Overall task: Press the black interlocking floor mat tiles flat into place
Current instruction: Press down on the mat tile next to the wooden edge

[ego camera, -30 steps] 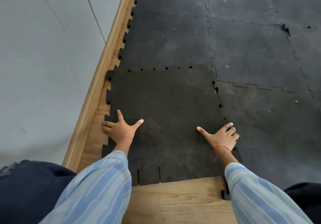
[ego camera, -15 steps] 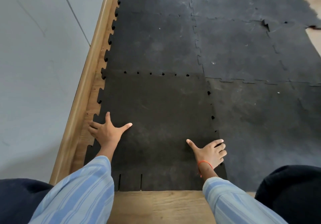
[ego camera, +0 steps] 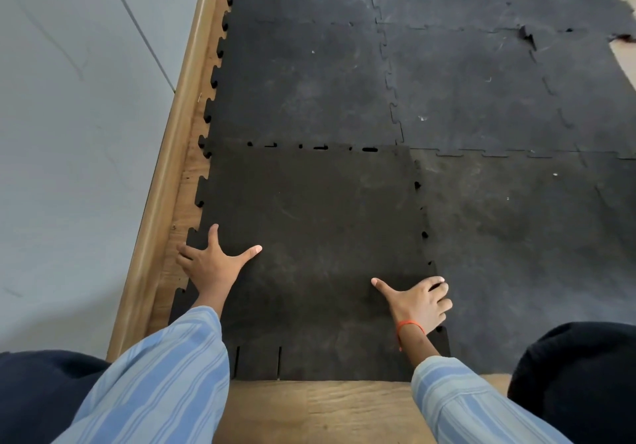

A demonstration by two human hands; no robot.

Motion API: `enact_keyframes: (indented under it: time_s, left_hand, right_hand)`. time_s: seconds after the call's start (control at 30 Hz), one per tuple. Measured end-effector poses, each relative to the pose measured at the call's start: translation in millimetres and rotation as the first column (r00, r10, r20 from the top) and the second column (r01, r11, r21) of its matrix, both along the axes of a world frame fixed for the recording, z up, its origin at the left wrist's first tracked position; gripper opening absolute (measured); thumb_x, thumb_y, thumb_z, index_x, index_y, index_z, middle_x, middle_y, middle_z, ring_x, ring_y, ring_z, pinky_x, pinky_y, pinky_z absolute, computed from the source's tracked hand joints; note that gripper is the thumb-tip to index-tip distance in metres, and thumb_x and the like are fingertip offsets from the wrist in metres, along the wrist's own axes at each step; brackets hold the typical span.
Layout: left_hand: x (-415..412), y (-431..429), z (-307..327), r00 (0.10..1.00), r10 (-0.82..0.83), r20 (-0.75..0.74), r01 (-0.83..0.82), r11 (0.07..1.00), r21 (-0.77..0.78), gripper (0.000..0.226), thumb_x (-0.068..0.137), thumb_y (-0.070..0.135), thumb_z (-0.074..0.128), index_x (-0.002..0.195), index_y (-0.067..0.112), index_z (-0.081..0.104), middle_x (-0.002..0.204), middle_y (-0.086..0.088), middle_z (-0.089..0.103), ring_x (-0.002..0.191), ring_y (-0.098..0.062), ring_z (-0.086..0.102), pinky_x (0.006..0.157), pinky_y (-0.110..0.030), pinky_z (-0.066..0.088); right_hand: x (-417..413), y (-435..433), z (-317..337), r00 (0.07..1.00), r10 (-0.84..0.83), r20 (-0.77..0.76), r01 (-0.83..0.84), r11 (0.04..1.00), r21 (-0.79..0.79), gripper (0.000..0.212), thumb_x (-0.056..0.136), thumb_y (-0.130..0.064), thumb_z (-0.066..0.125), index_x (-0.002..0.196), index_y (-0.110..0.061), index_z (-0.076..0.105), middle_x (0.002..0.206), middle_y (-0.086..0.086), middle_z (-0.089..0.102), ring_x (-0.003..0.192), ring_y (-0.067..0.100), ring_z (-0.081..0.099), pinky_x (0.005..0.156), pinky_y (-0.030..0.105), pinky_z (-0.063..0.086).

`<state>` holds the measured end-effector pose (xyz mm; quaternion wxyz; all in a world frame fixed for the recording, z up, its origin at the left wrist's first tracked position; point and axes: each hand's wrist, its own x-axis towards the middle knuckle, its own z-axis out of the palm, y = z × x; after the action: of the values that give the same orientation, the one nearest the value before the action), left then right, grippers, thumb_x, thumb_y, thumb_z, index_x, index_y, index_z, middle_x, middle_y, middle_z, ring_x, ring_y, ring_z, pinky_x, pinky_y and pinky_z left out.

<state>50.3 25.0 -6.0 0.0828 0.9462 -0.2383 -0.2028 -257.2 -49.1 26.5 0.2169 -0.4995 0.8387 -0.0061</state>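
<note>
A dark brown-black interlocking mat tile [ego camera: 316, 237] lies on the wooden floor in front of me, its puzzle teeth meeting the laid black tiles [ego camera: 464, 92] beyond and to the right. Small gaps show along its far seam and its right seam. My left hand [ego camera: 213, 264] rests flat with fingers spread on the tile's left edge. My right hand [ego camera: 418, 300], with an orange band on the wrist, lies flat with fingers spread on the tile's right seam. Neither hand holds anything.
A grey wall [ego camera: 75, 151] and wooden skirting [ego camera: 172, 154] run along the left. Bare wooden floor [ego camera: 320, 409] shows at the tile's near edge. One far tile corner [ego camera: 526, 35] sticks up. My dark-clothed knees are at both lower corners.
The tile's right seam has closed up against the neighbouring tile. Both hands stay flat on the tile's edges, and my view has shifted a little.
</note>
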Motion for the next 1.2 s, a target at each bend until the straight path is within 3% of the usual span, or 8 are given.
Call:
enact_keyframes:
  time_s: [0.77,1.03,1.13,1.2]
  left_hand:
    - [10,14,-4,1.0,0.013,0.016,-0.014,0.997,0.081,0.113,0.054,0.087,0.056,0.148,0.036,0.018,0.148,-0.027,0.021,0.131,-0.048,0.028,0.1,-0.054,0.038]
    - [2,13,0,0.997,0.043,-0.064,-0.04,0.998,0.054,0.115,0.058,0.084,0.059,0.151,0.035,0.012,0.154,-0.03,0.005,0.141,-0.051,0.008,0.107,-0.058,0.031]
    - [-11,8,-1,0.997,0.009,-0.079,-0.005,0.998,0.055,0.118,0.061,0.087,0.052,0.152,0.034,-0.001,0.155,-0.031,-0.012,0.142,-0.049,-0.011,0.115,-0.058,0.015]
    - [-24,5,-3,0.996,-0.038,-0.08,0.043,0.997,0.064,0.119,0.061,0.09,0.046,0.151,0.034,-0.009,0.153,-0.031,-0.022,0.141,-0.047,-0.021,0.116,-0.056,0.001]
  right_hand:
    - [0,-1,4,0.995,0.095,0.042,-0.096,0.995,0.03,0.137,0.052,-0.082,0.066,0.148,0.0,0.014,0.149,0.021,0.027,0.135,0.039,0.028,0.109,0.048,0.031]
    - [3,5,1,0.986,0.153,-0.067,-0.153,0.988,0.011,0.128,0.063,-0.078,0.062,0.146,0.006,0.014,0.14,0.023,0.034,0.125,0.037,0.035,0.1,0.044,0.037]
    - [8,7,4,0.975,0.176,-0.134,-0.17,0.984,0.059,0.122,0.069,-0.081,0.051,0.147,0.004,0.012,0.144,0.021,0.031,0.127,0.037,0.032,0.098,0.047,0.037]
    - [6,7,3,0.966,0.203,-0.157,-0.192,0.978,0.081,0.118,0.073,-0.08,0.046,0.148,0.003,0.01,0.152,0.02,0.023,0.138,0.036,0.021,0.106,0.05,0.031]
